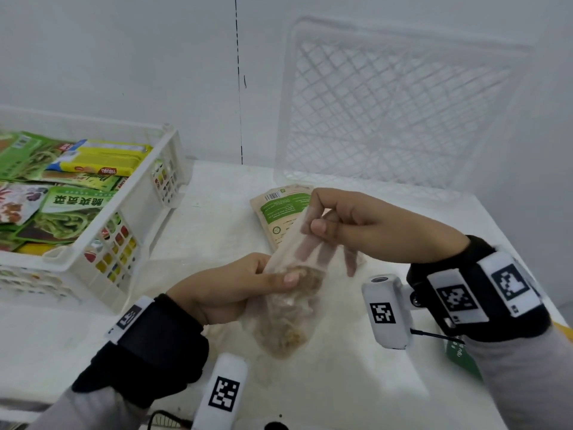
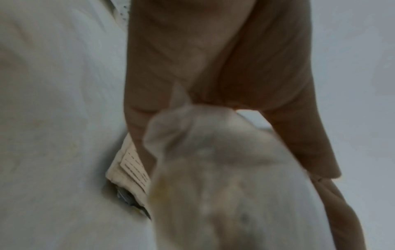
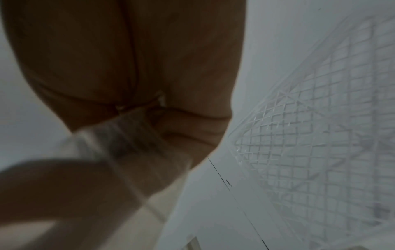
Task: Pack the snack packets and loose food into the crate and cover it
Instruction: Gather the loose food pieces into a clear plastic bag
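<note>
Clear plastic is crumpling between both hands: the left hand (image 1: 229, 290) is gripping the middle of a thin bag of loose food (image 1: 288, 311), thumb pressing across its front, while the right hand (image 1: 344, 221) is pinching the bag's open top edge, with its lower fingers showing through the film. The brownish loose pieces are sagging in the bottom half, and the bag is hanging just above the white surface (image 1: 341, 383), well apart from the crate (image 1: 136, 225) at the left, which is already holding a layer of green and yellow snack packets (image 1: 71, 209). A tan pouch with a green label (image 1: 279, 212) is lying flat on the surface behind the hands, and the lattice lid (image 1: 403, 103) is leaning upright against the wall at the right. Judging from this, the mouth of the bag is looking unsealed, so tipping it during the carry to the crate could be spilling crumbs; too hard a squeeze by the left hand could be crushing the contents or splitting the thin film.
</note>
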### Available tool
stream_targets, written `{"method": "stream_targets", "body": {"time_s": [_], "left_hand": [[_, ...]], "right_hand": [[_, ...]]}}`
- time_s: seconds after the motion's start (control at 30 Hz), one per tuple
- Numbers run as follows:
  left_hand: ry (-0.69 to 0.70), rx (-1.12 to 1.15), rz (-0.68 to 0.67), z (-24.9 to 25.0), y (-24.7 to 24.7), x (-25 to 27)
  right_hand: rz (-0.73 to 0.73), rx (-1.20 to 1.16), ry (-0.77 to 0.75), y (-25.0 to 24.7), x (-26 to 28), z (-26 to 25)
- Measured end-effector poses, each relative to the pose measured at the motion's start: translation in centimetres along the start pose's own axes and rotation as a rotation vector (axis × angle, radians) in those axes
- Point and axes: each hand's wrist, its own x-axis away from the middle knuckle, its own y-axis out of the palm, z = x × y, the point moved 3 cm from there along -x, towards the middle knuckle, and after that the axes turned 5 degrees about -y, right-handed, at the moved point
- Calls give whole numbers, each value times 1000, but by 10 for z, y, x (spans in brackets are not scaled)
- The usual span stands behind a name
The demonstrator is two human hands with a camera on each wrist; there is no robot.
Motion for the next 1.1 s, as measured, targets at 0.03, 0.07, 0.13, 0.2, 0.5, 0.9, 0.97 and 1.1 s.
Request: {"method": "stream_targets", "body": {"time_s": [0.03,0.07,0.13,0.2,0.5,0.9,0.97,1.1], "left_hand": [[9,39,-16,0,1,-2],[16,78,-32,0,3,-4],[18,121,-33,-3,8,-10],[15,102,16,-5,12,-15],[41,-4,172,-31,18,-30],[194,123,533,-29,12,-31],[221,142,558,-29,10,-31],[237,128,598,-30,9,-32]], "right_hand": [[-20,-17,15,-3,2,0],[-42,-26,30,-5,3,0],[-98,-16,66,-8,4,2],[-135,31,108,-9,4,7],[-132,228,184,-6,1,41],[688,-116,41,3,37,82],[669,-371,114,17,40,98],[680,-486,64,31,38,109]]}}
